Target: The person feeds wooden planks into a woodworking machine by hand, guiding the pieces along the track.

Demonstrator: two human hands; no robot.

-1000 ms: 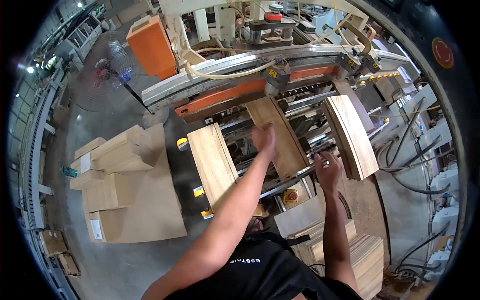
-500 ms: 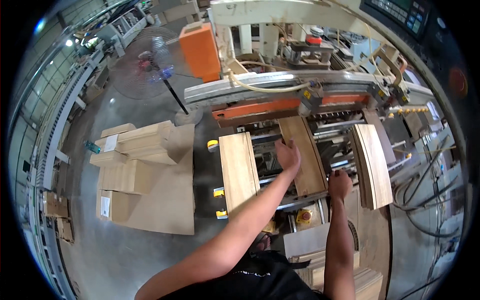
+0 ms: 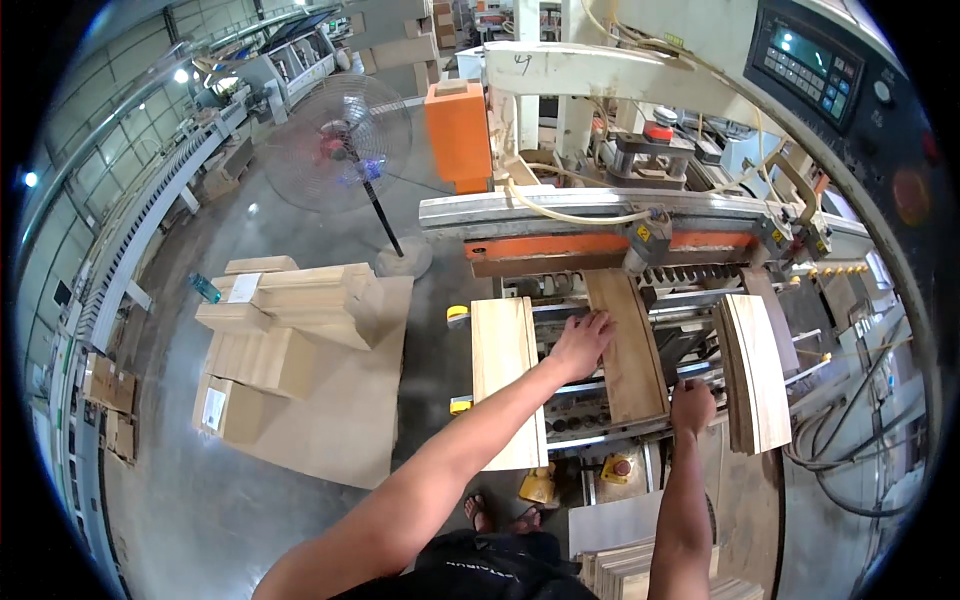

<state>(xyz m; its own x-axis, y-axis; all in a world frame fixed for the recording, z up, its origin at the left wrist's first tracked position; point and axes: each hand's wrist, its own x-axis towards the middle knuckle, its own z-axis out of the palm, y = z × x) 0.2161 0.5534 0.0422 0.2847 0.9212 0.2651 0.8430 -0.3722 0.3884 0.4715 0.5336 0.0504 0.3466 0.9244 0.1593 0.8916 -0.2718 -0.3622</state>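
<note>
A brown wooden board point(image 3: 630, 365) lies lengthwise on the machine's rails, its far end close to the orange-edged beam. My left hand point(image 3: 585, 345) reaches over from the left, palm down, its outstretched fingers resting on the board's left edge. By the near right corner of that board is my right hand point(image 3: 692, 405), its fingers curled closed. What they hold, if anything, is hidden. Left of the board a stack of paler boards point(image 3: 503, 370) is partly covered by my left forearm. Another stack of boards point(image 3: 755, 375) sits to the right.
Across the far side runs a machine beam point(image 3: 560, 205), with a control panel point(image 3: 810, 65) at upper right. A floor fan point(image 3: 345, 145) and wood stacks on a cardboard sheet point(image 3: 345, 430) stand left. A yellow box with a red button point(image 3: 618, 468) and more boards point(image 3: 625, 570) are nearer me.
The whole view has shifted, so the scene sits lower and further right. My left hand's fingers have spread onto the board's edge. My right hand stays closed near the board's corner.
</note>
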